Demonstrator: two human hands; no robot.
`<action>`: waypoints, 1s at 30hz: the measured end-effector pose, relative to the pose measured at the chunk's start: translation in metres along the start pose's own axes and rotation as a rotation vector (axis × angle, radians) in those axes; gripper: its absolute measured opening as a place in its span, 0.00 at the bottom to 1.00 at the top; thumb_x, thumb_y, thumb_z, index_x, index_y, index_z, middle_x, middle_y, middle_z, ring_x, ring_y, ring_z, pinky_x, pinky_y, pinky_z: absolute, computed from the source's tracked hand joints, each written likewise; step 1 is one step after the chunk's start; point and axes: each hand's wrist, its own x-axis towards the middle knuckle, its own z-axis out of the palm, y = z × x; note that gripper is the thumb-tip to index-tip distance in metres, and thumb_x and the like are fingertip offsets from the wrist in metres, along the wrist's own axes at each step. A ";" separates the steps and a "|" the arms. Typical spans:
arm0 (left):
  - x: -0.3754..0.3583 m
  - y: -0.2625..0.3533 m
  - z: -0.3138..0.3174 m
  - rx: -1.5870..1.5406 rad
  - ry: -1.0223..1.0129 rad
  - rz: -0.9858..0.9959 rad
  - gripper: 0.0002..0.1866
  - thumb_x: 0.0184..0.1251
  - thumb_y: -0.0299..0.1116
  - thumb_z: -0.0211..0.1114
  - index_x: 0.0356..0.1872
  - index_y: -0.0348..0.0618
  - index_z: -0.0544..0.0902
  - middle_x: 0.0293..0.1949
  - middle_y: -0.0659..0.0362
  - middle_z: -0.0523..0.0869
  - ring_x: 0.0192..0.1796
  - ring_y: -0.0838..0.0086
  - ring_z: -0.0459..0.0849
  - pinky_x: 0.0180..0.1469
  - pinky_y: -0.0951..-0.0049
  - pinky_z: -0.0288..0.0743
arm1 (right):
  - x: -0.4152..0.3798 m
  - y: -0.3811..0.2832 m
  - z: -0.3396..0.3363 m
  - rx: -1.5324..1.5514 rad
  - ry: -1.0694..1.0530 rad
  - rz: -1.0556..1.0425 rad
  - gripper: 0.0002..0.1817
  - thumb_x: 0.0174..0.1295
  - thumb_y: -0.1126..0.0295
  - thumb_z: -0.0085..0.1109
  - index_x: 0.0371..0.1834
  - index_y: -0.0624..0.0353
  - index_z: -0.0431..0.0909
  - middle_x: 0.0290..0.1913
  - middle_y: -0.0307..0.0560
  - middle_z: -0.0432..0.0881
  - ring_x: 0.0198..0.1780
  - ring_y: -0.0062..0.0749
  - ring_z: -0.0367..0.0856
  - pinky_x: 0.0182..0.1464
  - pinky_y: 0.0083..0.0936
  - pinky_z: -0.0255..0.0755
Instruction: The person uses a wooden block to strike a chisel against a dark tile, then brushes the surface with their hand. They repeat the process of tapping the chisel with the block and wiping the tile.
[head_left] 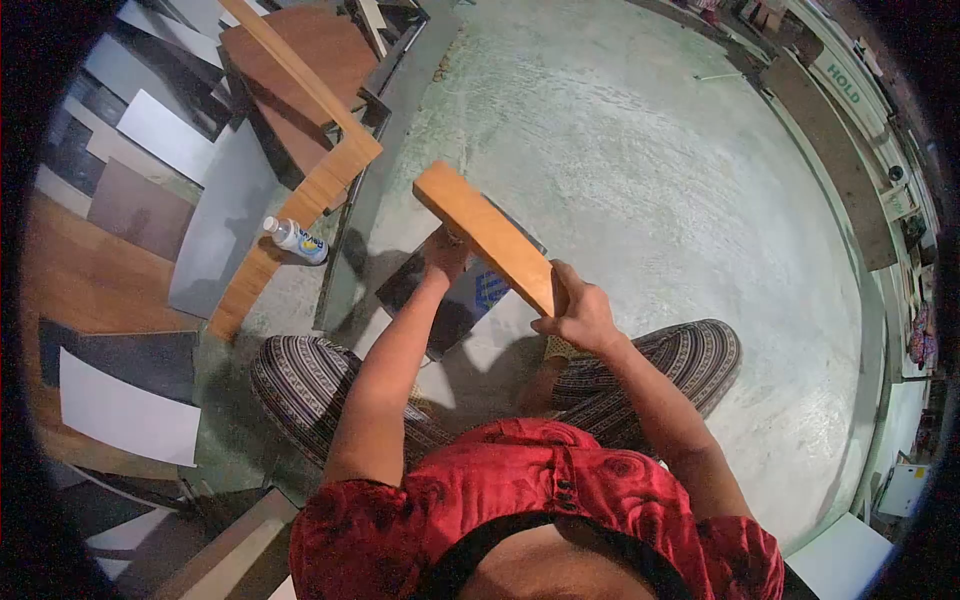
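A wooden board (pixel 490 232), orange-brown and thick with rounded corners, is held tilted above the floor in front of me. My right hand (pixel 582 312) grips its near right end, with the thumb on the near side and fingers around the edge. At the board's left side, my left hand (pixel 447 257) reaches behind it and holds it from below. Most of the left fingers are hidden by the wood. Under the board, a dark flat sheet (pixel 420 290) with a blue printed mark lies between my legs.
On my left, a white bottle (pixel 297 241) lies on a long wooden strip (pixel 250 285). Several boards and panels (pixel 140 215) are spread beyond it. Concrete floor (pixel 640 150) stretches ahead. Long planks (pixel 830 165) line the right side, and a white box (pixel 903 490) stands there.
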 end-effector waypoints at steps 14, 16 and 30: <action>0.008 -0.031 0.002 0.186 -0.097 0.090 0.13 0.61 0.31 0.56 0.47 0.41 0.76 0.45 0.50 0.82 0.49 0.66 0.80 0.48 0.70 0.75 | -0.001 -0.001 0.010 0.134 0.086 -0.103 0.47 0.30 0.61 0.73 0.59 0.62 0.64 0.39 0.61 0.79 0.42 0.53 0.79 0.44 0.35 0.72; 0.010 -0.027 0.001 0.642 -0.150 0.265 0.13 0.61 0.31 0.55 0.47 0.41 0.76 0.45 0.50 0.82 0.49 0.67 0.80 0.48 0.70 0.74 | 0.001 0.001 0.011 0.217 0.177 -0.207 0.47 0.30 0.60 0.73 0.59 0.62 0.65 0.39 0.61 0.79 0.42 0.53 0.79 0.44 0.34 0.72; 0.005 -0.031 -0.001 0.278 0.069 0.316 0.24 0.56 0.49 0.63 0.40 0.35 0.78 0.38 0.53 0.85 0.42 0.60 0.83 0.46 0.63 0.74 | -0.001 -0.002 0.007 0.202 0.083 -0.084 0.47 0.31 0.64 0.74 0.61 0.65 0.63 0.49 0.56 0.78 0.51 0.39 0.78 0.51 0.28 0.70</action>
